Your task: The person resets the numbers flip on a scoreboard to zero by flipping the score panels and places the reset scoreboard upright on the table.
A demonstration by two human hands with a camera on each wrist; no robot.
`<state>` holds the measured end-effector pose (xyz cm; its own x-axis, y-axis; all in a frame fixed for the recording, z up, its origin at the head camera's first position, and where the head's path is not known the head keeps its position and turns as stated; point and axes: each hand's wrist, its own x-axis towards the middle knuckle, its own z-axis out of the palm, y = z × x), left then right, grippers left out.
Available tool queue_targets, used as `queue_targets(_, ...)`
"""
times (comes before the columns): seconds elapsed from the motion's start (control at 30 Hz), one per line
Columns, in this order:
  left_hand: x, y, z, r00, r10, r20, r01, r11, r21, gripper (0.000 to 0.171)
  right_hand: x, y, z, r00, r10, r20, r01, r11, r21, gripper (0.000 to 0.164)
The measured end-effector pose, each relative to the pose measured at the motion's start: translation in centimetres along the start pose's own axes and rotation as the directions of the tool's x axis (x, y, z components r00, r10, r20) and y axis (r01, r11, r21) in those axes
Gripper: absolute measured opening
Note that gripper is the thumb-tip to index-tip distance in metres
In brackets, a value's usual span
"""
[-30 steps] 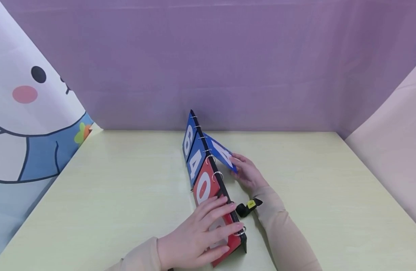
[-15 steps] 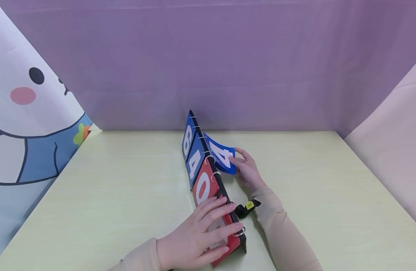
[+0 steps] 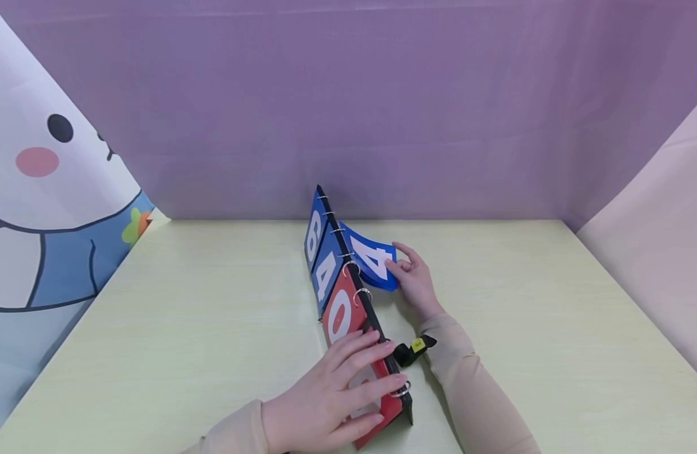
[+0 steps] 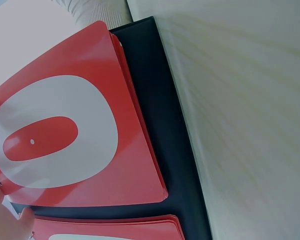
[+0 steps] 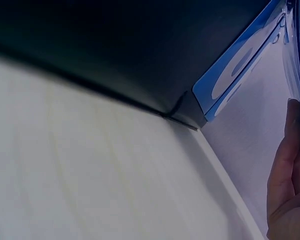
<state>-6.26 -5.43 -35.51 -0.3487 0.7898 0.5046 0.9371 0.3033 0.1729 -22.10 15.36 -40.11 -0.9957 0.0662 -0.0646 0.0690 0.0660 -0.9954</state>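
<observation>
A tent-shaped flip scoreboard (image 3: pixel 372 310) with a black frame and metal rings stands lengthwise in the head view. On its left face hang a blue 6 card (image 3: pixel 314 232), a blue 4 card (image 3: pixel 326 275) and red 0 cards (image 4: pixel 135 167). My left hand (image 3: pixel 326 397) rests spread over the nearest red card, fingertips at the top edge. On the other side, my right hand (image 3: pixel 418 287) pinches the free edge of several blue number cards (image 3: pixel 377 260), thumb on the one showing a white 4. These cards bow outward from their rings.
A black strap with a yellow label (image 3: pixel 418 345) sits at the right wrist. The pale wood-look table (image 3: pixel 212 302) extends around the scoreboard. A purple cloth (image 3: pixel 348 113) hangs behind it, and a cartoon-print cloth (image 3: pixel 19 208) stands at the left.
My right hand has shifted slightly up with the blue cards; they went from a flat slant to a bowed shape, showing more of the 4. The left hand stays in place.
</observation>
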Motion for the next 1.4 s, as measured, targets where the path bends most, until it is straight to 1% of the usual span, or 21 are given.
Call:
queue_targets(0.1, 0.0, 0.0, 0.0, 1.000, 0.002, -0.004, -0.002, 1.000, 0.001, 0.052, -0.1, 0.0, 0.0, 1.000, -0.012, -0.006, 0.012, 1.000, -0.014, 0.048)
queue_targets(0.23, 0.0, 0.0, 0.0, 1.000, 0.004, -0.012, -0.004, 1.000, 0.003, 0.051, 0.0, 0.0, 0.1, 1.000, -0.025, -0.019, 0.025, 1.000, -0.001, 0.049)
queue_targets(0.37, 0.0, 0.0, 0.0, 1.000, 0.004, -0.015, -0.004, 1.000, 0.005, 0.052, 0.1, 0.1, 0.3, 0.999, -0.028, -0.017, 0.029, 0.996, 0.082, 0.047)
queue_targets(0.5, 0.0, 0.0, 0.1, 1.000, 0.006, -0.020, -0.006, 1.000, 0.009, 0.052, 0.1, 0.1, 0.4, 1.000, 0.005, 0.006, -0.006, 0.981, 0.192, 0.038)
queue_targets(0.57, 0.0, 0.0, 0.1, 1.000, 0.008, -0.023, -0.008, 1.000, 0.011, 0.051, 0.1, 0.1, 0.4, 0.999, 0.027, 0.025, -0.033, 0.967, 0.251, 0.036)
queue_targets(0.7, 0.0, 0.0, 0.1, 1.000, 0.007, -0.019, -0.007, 1.000, 0.010, 0.051, -0.2, -0.1, 0.3, 0.995, 0.083, 0.063, -0.100, 0.923, 0.370, 0.036)
queue_targets(0.83, 0.0, 0.0, 0.0, 1.000, 0.000, -0.006, 0.000, 1.000, 0.008, 0.052, -0.3, -0.3, 0.2, 0.991, 0.112, 0.069, -0.131, 0.892, 0.432, 0.030)
queue_targets(0.93, 0.0, 0.0, 0.0, 1.000, 0.000, -0.007, 0.000, 1.000, 0.010, 0.052, -0.2, -0.3, 0.2, 0.990, 0.107, 0.088, -0.137, 0.863, 0.487, 0.026)
queue_targets(1.0, 0.0, 0.1, 0.0, 1.000, 0.002, -0.014, -0.002, 1.000, 0.012, 0.052, -0.2, -0.3, 0.1, 0.990, 0.094, 0.108, -0.137, 0.836, 0.531, 0.026)
queue_targets(1.2, 0.0, 0.1, 0.0, 1.000, 0.000, -0.014, 0.000, 1.000, 0.011, 0.051, -0.6, -0.4, -0.4, 0.984, 0.048, 0.170, -0.149, 0.748, 0.647, 0.043)
queue_targets(1.23, 0.0, 0.1, 0.0, 1.000, -0.002, -0.010, 0.002, 1.000, 0.009, 0.051, -0.6, -0.5, -0.5, 0.984, 0.041, 0.176, -0.148, 0.739, 0.657, 0.045)
queue_targets(1.3, 0.0, 0.1, 0.0, 1.000, -0.007, -0.006, 0.007, 1.000, 0.006, 0.052, -0.5, -0.7, -0.8, 0.983, 0.021, 0.183, -0.140, 0.731, 0.668, 0.047)
queue_targets(1.33, -0.1, 0.1, 0.1, 1.000, -0.008, -0.003, 0.008, 1.000, 0.005, 0.052, -0.4, -0.9, -1.1, 0.982, 0.011, 0.187, -0.135, 0.733, 0.666, 0.047)
queue_targets(1.4, 0.0, 0.1, 0.1, 1.000, -0.015, 0.007, 0.015, 1.000, 0.001, 0.053, -0.4, -1.2, -1.6, 0.983, -0.008, 0.183, -0.115, 0.751, 0.650, 0.048)
